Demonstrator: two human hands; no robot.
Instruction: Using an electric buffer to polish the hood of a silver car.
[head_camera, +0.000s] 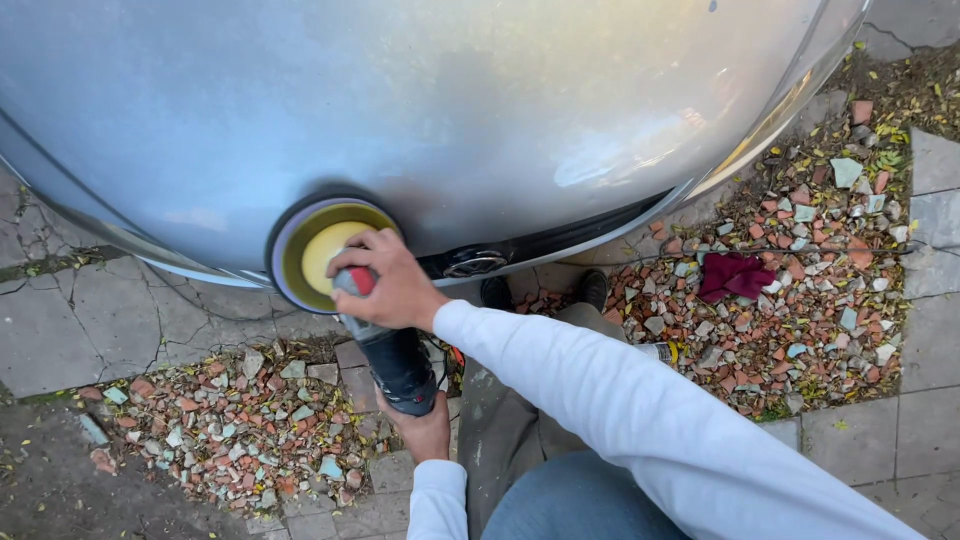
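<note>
I am looking down on a pale silver-blue car body (450, 110) curving over cracked paving slabs (60, 330); beds of broken brick and stone chips (240, 420) are lying below it, and a dark red rag (735, 275) is lying on the chips to its right. A polisher (385, 345) is pressing its yellow pad (320, 250) against the car's lower edge; my right hand (385, 280) is closing over the polisher's head, arm stretching forward; my left hand (425, 432) is gripping, it seems, the black rear handle from beneath, fingers mostly hidden.
</note>
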